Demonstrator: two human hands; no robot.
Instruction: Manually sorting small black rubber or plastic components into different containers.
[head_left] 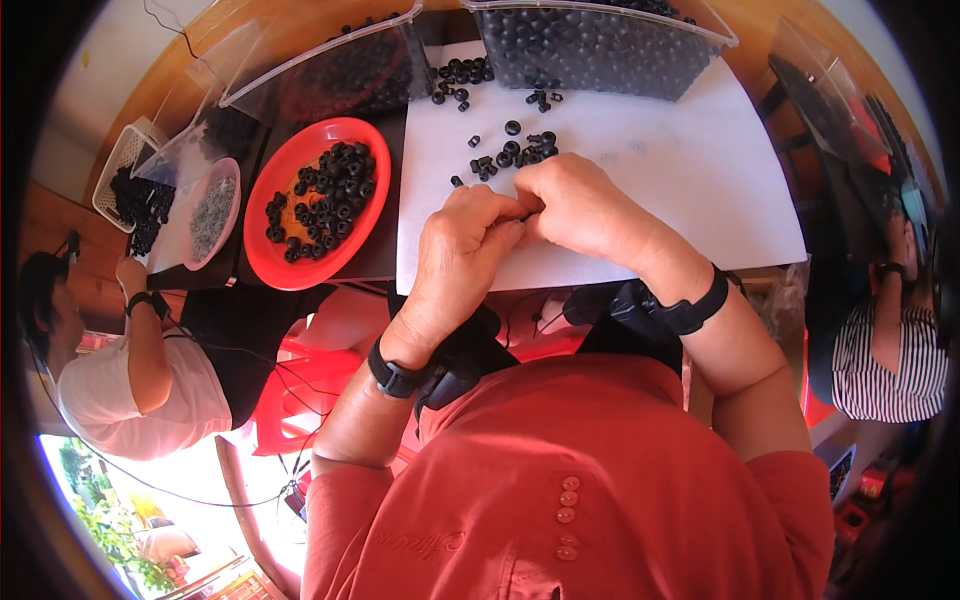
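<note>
My left hand (462, 245) and my right hand (580, 205) meet over the front part of a white sheet (720, 190) on the table. Both have their fingers pinched together, fingertips touching or nearly so. What they hold, if anything, is hidden by the fingers. Just beyond them lies a loose group of small black round parts (512, 150), some with holes. To the left, a red oval tray (262, 250) holds many more such black parts on its orange-looking bottom.
Clear plastic bins (600, 50) full of black parts stand along the back. At left are a pink dish (232, 200) of small greyish pieces and a white basket (108, 185) with black parts. One person (140, 380) sits at left, another (890, 350) at right.
</note>
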